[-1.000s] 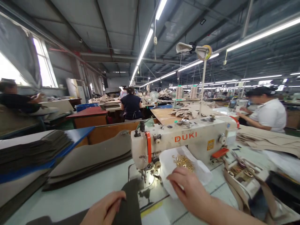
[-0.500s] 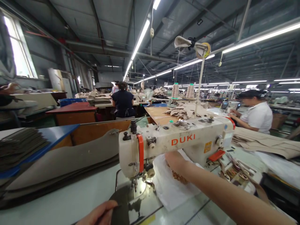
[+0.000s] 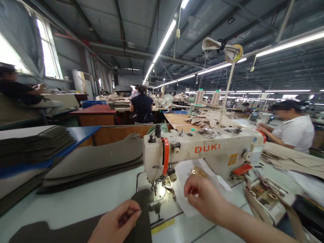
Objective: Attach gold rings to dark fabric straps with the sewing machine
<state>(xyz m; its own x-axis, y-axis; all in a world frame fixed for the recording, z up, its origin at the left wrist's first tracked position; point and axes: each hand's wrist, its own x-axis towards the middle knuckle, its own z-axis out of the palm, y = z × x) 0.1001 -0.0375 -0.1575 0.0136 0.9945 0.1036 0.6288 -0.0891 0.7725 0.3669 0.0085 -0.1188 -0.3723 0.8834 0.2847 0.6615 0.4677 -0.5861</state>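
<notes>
My left hand (image 3: pixel 117 221) is closed in a pinch over a dark grey-green fabric panel (image 3: pixel 141 219); whatever is between its fingertips is too small to make out. The panel lies on the table with its rounded end close to the needle of a white sewing machine (image 3: pixel 187 148) marked DUKI. In front of the machine arm, my right hand (image 3: pixel 202 197) pinches thumb and finger together above a white sheet (image 3: pixel 181 168). What it holds cannot be made out. Small gold metal fittings (image 3: pixel 198 171) lie heaped on that sheet, just beyond the right hand.
Curved dark panels (image 3: pixel 101 158) are stacked left of the machine, with more on a blue board (image 3: pixel 88 131). A white tray (image 3: pixel 278 209) with metal rings and straps sits at right. One person in white (image 3: pixel 296 131) works at right; others sit farther back and left.
My right hand has drawn back from the heap of gold fittings, uncovering it, and now pinches nearer to me. My left hand has come further into view over the dark panel. The view has turned left.
</notes>
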